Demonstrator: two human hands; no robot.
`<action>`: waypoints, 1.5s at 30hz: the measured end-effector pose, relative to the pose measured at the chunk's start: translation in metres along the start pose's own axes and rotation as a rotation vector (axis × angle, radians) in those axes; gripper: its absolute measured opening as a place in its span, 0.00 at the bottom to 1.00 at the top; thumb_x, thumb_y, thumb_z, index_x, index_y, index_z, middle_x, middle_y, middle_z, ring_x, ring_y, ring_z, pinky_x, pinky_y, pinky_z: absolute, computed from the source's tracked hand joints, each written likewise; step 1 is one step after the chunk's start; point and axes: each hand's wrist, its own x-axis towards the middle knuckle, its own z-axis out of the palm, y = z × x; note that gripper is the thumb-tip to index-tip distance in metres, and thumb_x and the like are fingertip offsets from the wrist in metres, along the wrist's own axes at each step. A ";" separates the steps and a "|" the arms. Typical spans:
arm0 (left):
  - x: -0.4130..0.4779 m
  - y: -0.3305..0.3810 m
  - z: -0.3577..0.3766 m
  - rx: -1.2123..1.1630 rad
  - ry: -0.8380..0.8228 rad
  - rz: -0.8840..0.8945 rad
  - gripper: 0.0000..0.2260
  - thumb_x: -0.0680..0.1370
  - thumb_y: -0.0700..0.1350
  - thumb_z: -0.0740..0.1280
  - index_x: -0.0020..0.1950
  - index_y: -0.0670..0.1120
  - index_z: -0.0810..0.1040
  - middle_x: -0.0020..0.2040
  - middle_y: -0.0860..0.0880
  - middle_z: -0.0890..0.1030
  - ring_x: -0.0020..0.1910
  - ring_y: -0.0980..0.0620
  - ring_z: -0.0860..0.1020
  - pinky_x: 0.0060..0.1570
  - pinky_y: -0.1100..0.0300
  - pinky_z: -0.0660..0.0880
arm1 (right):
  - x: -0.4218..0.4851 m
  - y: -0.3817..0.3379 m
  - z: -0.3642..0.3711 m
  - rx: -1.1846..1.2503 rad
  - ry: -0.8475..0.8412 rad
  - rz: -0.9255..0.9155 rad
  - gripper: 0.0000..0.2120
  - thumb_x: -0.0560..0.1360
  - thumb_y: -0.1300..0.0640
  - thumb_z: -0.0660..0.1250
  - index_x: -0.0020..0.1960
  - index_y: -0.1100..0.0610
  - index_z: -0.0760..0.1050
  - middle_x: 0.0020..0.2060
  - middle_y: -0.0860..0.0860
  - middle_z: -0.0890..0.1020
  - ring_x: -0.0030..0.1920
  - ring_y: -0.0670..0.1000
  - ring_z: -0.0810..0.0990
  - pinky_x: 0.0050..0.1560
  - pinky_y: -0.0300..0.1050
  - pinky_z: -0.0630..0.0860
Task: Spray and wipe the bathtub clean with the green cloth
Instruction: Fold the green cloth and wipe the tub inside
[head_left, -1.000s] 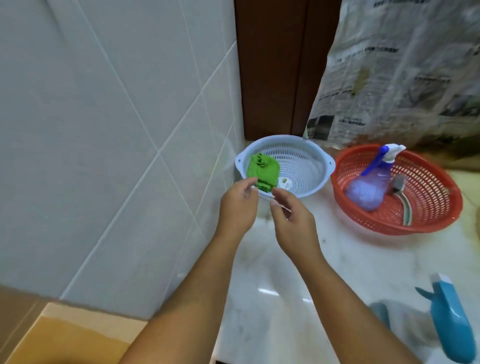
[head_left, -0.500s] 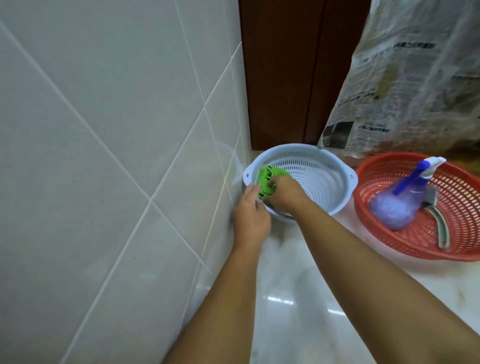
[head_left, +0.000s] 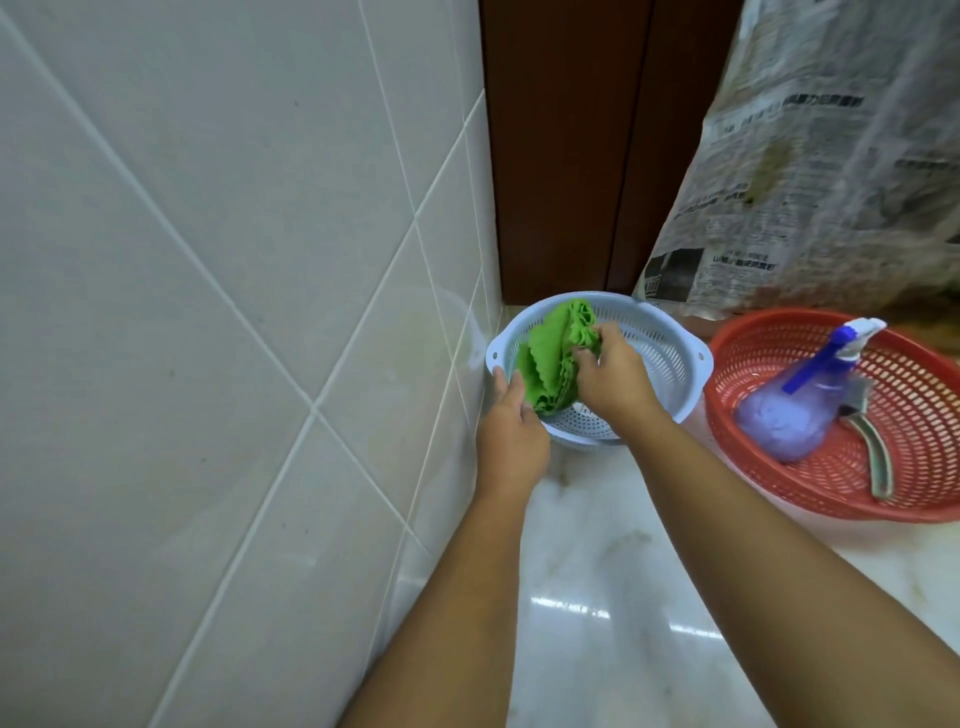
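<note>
Pinching the green cloth (head_left: 550, 364) in my right hand (head_left: 610, 382) inside the blue colander (head_left: 662, 353) at frame centre, left hand (head_left: 511, 426) flat on its rim, I could tip the colander if the cloth snags.

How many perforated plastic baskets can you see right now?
2. The pale blue perforated plastic basket stands by the tiled wall, holding the green cloth; the red perforated plastic basket sits right of it, holding a purple spray bottle. None seems hidden.
</note>
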 end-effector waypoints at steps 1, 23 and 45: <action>-0.001 0.001 0.000 -0.034 0.001 -0.006 0.24 0.86 0.38 0.55 0.83 0.50 0.63 0.85 0.58 0.52 0.80 0.54 0.63 0.74 0.60 0.65 | -0.004 -0.003 -0.005 0.079 0.044 -0.016 0.08 0.85 0.57 0.62 0.63 0.56 0.71 0.49 0.52 0.82 0.47 0.54 0.80 0.46 0.48 0.72; -0.140 0.092 -0.033 -0.728 -0.272 0.169 0.21 0.86 0.58 0.59 0.71 0.45 0.78 0.64 0.38 0.82 0.66 0.36 0.80 0.69 0.34 0.73 | -0.205 -0.066 -0.105 0.734 0.008 -0.248 0.12 0.76 0.53 0.71 0.57 0.56 0.77 0.49 0.60 0.85 0.48 0.54 0.85 0.53 0.57 0.82; -0.447 -0.021 -0.085 -0.461 0.204 -0.010 0.40 0.73 0.75 0.66 0.81 0.62 0.61 0.79 0.58 0.68 0.76 0.61 0.68 0.77 0.47 0.67 | -0.416 -0.043 -0.089 0.723 -0.629 -0.086 0.10 0.84 0.57 0.65 0.53 0.60 0.83 0.47 0.64 0.86 0.46 0.58 0.84 0.54 0.60 0.80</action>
